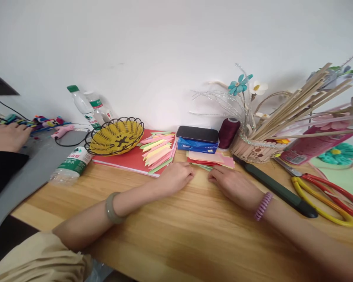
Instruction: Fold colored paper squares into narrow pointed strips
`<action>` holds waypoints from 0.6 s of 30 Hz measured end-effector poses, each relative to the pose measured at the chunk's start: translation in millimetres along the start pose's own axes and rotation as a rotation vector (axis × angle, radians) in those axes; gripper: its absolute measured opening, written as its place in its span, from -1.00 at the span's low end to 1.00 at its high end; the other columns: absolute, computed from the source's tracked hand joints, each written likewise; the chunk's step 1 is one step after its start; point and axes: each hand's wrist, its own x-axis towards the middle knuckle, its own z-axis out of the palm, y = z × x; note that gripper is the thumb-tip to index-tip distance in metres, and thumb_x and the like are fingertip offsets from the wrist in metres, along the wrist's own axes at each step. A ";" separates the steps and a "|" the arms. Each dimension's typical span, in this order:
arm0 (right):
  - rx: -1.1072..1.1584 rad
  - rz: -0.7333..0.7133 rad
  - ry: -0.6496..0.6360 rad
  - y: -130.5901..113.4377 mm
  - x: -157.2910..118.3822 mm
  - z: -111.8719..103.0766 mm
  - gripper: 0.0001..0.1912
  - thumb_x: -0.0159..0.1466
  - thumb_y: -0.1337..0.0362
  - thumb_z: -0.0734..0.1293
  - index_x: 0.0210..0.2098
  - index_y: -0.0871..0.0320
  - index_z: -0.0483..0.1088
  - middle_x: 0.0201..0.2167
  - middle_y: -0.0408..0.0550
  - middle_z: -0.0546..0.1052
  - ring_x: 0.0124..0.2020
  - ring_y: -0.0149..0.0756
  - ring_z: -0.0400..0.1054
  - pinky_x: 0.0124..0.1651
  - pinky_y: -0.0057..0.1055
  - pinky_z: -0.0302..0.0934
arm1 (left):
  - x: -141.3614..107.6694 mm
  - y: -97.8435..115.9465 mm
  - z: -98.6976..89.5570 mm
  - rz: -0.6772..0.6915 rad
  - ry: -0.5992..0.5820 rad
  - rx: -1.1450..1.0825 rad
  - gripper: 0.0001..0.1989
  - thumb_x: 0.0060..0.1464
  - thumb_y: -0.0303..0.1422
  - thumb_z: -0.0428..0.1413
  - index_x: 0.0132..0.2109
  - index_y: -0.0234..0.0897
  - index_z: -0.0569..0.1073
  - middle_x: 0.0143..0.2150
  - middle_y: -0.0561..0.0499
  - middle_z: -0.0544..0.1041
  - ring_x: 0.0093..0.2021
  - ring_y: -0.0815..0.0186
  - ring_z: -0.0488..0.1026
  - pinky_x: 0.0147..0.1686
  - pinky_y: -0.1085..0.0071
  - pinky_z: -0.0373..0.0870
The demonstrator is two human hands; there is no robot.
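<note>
My left hand point(178, 178) rests on the wooden table point(176, 235) with its fingers curled in, just below the fan of folded paper strips point(157, 150) on a red sheet point(120, 160). To its right my right hand point(231, 182) lies with bent fingers at the lower edge of a stack of coloured paper slips point(210, 158). A gap separates the two hands. The fingertips of both are turned down, and nothing can be made out in them. Behind the slips a black phone point(197, 134) lies on a blue tissue pack point(197, 145).
At left are a yellow basket point(117, 137), plastic bottles point(72, 164), a pink glue gun point(63, 130) and another person's hand point(11, 137). At right stand a thread spool point(228, 133) and a pot of sticks point(254, 149), near a dark green tool point(279, 188) and scissors point(323, 196).
</note>
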 end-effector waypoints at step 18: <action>-0.263 0.023 0.004 -13.3 -5.5 0.6 -0.66 0.27 0.18 0.25 -0.01 0.19 0.28 -0.04 0.02 0.37 -0.13 -0.24 0.34 -0.14 -0.18 0.28 | 23.6 17.2 -17.2 0.021 0.097 0.261 -0.78 0.24 -0.45 -0.11 -0.14 -0.35 0.43 -0.14 -0.09 0.44 -0.06 0.21 0.32 -0.14 0.32 0.36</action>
